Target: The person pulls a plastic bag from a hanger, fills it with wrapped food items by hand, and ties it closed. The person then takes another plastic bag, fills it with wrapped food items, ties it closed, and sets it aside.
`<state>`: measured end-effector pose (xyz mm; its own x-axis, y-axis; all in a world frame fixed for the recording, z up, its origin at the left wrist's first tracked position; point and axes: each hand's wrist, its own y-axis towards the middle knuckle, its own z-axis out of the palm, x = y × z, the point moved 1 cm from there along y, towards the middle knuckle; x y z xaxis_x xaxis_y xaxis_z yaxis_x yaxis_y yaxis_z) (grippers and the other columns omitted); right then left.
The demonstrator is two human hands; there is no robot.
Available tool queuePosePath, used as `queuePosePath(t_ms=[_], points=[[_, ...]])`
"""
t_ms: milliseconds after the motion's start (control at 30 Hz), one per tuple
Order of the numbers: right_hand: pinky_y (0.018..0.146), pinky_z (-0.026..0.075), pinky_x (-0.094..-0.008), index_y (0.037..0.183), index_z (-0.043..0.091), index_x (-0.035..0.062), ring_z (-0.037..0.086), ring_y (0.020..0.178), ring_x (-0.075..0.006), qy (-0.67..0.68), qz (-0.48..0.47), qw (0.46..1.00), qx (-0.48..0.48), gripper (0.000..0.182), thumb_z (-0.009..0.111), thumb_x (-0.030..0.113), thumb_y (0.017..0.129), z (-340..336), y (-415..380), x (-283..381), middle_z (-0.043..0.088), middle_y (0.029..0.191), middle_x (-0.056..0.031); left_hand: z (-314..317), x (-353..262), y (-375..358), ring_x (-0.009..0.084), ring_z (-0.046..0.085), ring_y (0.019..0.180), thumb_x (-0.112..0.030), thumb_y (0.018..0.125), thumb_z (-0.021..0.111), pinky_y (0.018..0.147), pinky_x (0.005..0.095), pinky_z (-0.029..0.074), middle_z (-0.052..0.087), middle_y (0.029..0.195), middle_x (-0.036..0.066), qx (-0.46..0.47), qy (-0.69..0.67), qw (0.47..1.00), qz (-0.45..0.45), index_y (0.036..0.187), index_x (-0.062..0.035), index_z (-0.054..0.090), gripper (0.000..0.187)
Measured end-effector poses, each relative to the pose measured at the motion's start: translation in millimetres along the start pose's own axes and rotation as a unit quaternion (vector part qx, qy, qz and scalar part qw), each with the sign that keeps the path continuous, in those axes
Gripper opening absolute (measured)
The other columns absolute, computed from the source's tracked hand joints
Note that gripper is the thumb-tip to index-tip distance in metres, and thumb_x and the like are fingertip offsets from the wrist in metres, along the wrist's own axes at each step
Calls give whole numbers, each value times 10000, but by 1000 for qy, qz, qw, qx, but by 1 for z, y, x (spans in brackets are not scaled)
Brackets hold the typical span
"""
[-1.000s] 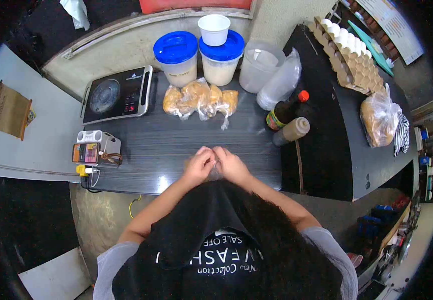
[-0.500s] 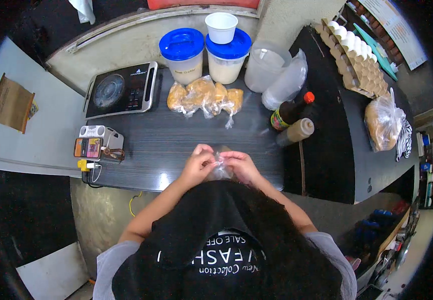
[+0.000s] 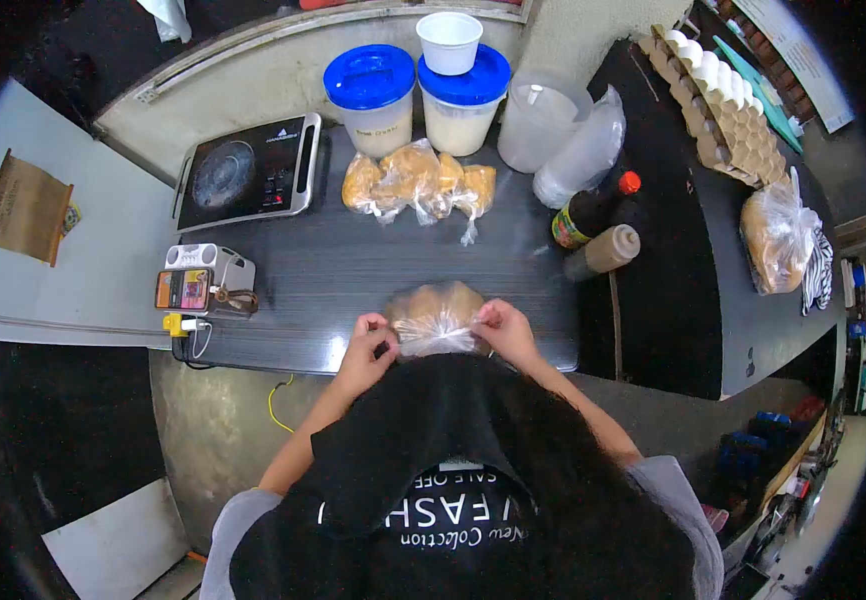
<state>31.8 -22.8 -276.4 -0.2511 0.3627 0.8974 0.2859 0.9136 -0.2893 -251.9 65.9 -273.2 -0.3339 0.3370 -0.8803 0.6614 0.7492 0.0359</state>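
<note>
A clear plastic bag (image 3: 437,312) with round brown pieces inside, which look like buns, lies at the table's near edge. Its gathered, crinkled plastic faces me. My left hand (image 3: 366,352) is at the bag's left side, thumb and fingers pinched on the plastic edge. On the right side my right hand (image 3: 505,333) pinches the plastic between thumb and fingertips. The black cloth over my head covers the bag's near end. Farther up the table lie several knotted clear bags of yellowish-brown food (image 3: 415,185).
An induction cooker (image 3: 245,175) stands back left, above a phone (image 3: 183,290) leaning on a white device. Blue-lidded tubs (image 3: 378,125), a clear plastic container (image 3: 533,145) and sauce bottles (image 3: 605,250) stand behind and right. Egg trays (image 3: 718,110) and a bagged loaf (image 3: 778,240) occupy the right counter.
My hands have moved apart from a close pinch at the bag's gathered top to its two sides. More of the bag and its contents now shows.
</note>
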Motion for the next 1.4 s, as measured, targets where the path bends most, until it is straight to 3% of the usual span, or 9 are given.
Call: queuePosePath(t_ms=[100, 200, 367, 700, 900, 1000, 1067, 1267, 1400], points=[[869, 479, -384, 937, 685, 108, 593, 935, -271, -239, -283, 929, -17, 252, 774, 163, 708, -8, -12, 59, 629, 945, -82, -13, -6, 2, 297, 472, 1127, -47, 774, 696, 947, 377, 400, 451, 1204, 147, -25, -15, 999, -38, 974, -68, 589, 227], [903, 449, -410, 1018, 681, 119, 534, 1039, -298, -296, -320, 897, 74, 370, 788, 194, 672, 2, -9, 63, 594, 1024, -92, -27, -2, 1, 281, 514, 1095, -68, 807, 683, 927, 359, 422, 516, 1141, 157, -76, 39, 996, -33, 1058, -74, 552, 283], [935, 427, -428, 918, 640, 69, 541, 1026, -307, -446, -323, 829, 99, 252, 686, 204, 710, 26, -1, 54, 589, 999, -107, -28, 8, 3, 111, 543, 789, -34, 846, 630, 705, 255, 464, 529, 846, 3, -126, -114, 983, -73, 1024, -61, 540, 201], [836, 442, -432, 895, 556, 53, 534, 908, -351, -226, -311, 917, -104, 160, 625, 55, 751, -20, -47, 103, 549, 898, -146, -49, -53, 41, 64, 452, 592, 81, 777, 496, 571, 223, 392, 452, 695, -41, -29, -401, 907, -126, 999, -60, 517, 264], [724, 471, -420, 903, 560, 37, 562, 817, -348, -221, -275, 904, -240, 185, 638, 72, 739, -139, -139, 210, 557, 854, -145, -48, -90, 76, 91, 429, 568, 101, 759, 483, 562, 253, 384, 455, 685, -18, 24, -496, 861, -109, 979, -58, 511, 273], [717, 453, -318, 903, 539, 17, 561, 786, -199, -149, -267, 867, -394, 130, 553, 41, 777, -195, -189, 241, 557, 862, -79, -36, -124, 89, 98, 422, 569, 96, 767, 509, 559, 259, 366, 453, 689, -8, 42, -522, 846, -100, 986, -55, 499, 266], [720, 455, -254, 964, 557, 26, 561, 809, -108, 55, -259, 840, -474, 152, 539, 37, 813, -229, -211, 255, 587, 910, -25, -29, -142, 96, 97, 422, 573, 93, 770, 521, 557, 259, 359, 454, 692, -8, 66, -547, 829, -94, 990, -56, 495, 267], [690, 487, -214, 996, 594, 4, 615, 758, -106, 193, -203, 750, -599, 124, 567, 81, 902, -360, -264, 232, 651, 893, -50, -9, -171, 106, 103, 421, 581, 70, 776, 551, 555, 264, 352, 455, 697, -3, 109, -587, 800, -58, 1001, -61, 491, 267], [623, 460, -225, 893, 600, 26, 573, 677, -95, 125, -174, 785, -581, 73, 575, 92, 909, -432, -265, 192, 622, 786, -21, -2, -174, 107, 108, 426, 584, 39, 780, 580, 555, 270, 353, 453, 699, 0, 105, -600, 792, -50, 1010, -64, 493, 266]])
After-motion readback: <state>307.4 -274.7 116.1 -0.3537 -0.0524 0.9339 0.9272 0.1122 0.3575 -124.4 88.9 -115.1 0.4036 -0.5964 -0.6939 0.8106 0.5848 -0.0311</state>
